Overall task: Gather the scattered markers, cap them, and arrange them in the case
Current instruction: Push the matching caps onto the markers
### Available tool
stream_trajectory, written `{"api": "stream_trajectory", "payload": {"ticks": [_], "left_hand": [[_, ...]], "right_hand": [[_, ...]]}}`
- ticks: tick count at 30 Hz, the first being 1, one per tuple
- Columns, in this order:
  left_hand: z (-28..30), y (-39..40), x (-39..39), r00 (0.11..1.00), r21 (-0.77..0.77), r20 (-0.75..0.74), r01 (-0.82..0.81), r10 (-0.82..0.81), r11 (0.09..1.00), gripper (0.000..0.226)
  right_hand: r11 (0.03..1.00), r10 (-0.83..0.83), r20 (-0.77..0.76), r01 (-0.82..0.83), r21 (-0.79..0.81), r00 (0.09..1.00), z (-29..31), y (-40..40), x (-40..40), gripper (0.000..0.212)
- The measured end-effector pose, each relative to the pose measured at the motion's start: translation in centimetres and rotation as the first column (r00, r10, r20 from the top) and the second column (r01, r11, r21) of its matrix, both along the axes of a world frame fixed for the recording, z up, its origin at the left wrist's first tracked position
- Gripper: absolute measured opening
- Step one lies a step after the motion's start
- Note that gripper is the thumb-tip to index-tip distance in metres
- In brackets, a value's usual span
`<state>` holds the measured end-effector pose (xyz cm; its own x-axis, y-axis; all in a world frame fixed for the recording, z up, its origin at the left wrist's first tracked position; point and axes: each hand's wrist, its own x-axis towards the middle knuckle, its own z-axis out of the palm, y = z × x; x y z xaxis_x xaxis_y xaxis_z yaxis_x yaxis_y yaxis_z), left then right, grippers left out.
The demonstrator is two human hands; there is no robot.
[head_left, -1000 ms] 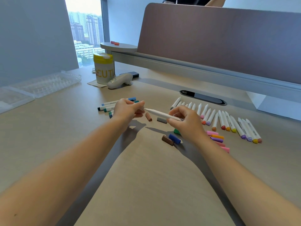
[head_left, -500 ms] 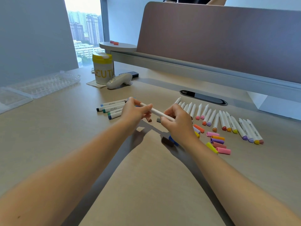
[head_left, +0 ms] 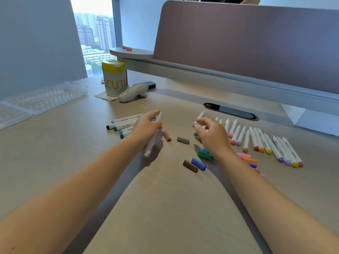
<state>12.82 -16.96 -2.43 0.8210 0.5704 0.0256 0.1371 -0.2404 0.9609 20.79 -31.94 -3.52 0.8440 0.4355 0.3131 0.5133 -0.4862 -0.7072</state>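
barely begun: your left hand (head_left: 146, 126) grips one white marker (head_left: 153, 136), your right hand (head_left: 211, 133) hovers loose and empty above loose caps (head_left: 198, 164); the clear case (head_left: 45, 97) waits far left.

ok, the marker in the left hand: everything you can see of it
The marker is a slim white barrel, plastic by the look, blurred by motion. It runs from beside the fingertips, far end, down past the palm to a near end hanging above the desk, slanted steeply. The left hand grips its upper half with curled fingers; nothing else touches it. No coloured cap shows on either end, though blur hides detail. It sits just right of the capped markers, with its shadow on the desk below.
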Motion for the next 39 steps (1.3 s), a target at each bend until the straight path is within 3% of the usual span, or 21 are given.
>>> {"api": "stream_trajectory", "payload": {"ticks": [4,10,13,19,24,29,34,37,39], "left_hand": [[-0.4,1.6,0.8,0.998,0.274,-0.054,0.036,-0.022,0.961,0.046],[-1.2,2.9,1.4,0.989,0.567,-0.148,0.070,0.017,0.821,0.031],[-1.6,3.5,1.5,0.981,0.657,-0.190,0.099,0.037,0.748,0.029],[-1.7,4.3,2.0,0.961,0.794,-0.271,0.194,0.051,0.577,0.024],[-1.2,3.3,1.8,0.976,0.764,-0.217,0.168,0.004,0.623,0.029],[-1.1,1.2,1.7,0.965,0.759,-0.242,0.256,-0.106,0.599,0.032],[-1.3,-1.1,2.3,0.916,0.817,-0.373,0.400,-0.150,0.415,0.039],[-1.4,-1.9,2.6,0.911,0.857,-0.394,0.411,-0.118,0.311,0.035],[-1.4,-2.2,2.6,0.926,0.871,-0.367,0.377,-0.094,0.313,0.032]], "right_hand": [[0.952,-0.101,0.090,0.122,-0.280,0.991,-0.3,0.7,2.8,0.039],[0.793,-0.035,0.148,0.117,-0.597,0.988,-0.4,2.4,4.9,0.042],[0.737,0.019,0.184,0.111,-0.666,0.983,-0.3,3.0,5.6,0.036],[0.829,0.062,0.246,0.087,-0.552,0.967,-0.1,3.6,5.4,0.026],[0.910,0.072,0.203,0.019,-0.414,0.977,0.0,3.5,4.9,0.020],[0.946,0.119,0.162,-0.063,-0.318,0.980,0.6,2.6,4.1,0.039],[0.985,0.113,0.056,-0.104,-0.138,0.992,1.7,1.0,3.1,0.049],[0.987,0.130,0.048,-0.125,-0.104,0.990,1.9,0.0,2.6,0.035],[0.991,0.119,0.043,-0.116,-0.064,0.992,1.9,-0.6,2.3,0.025]]}}
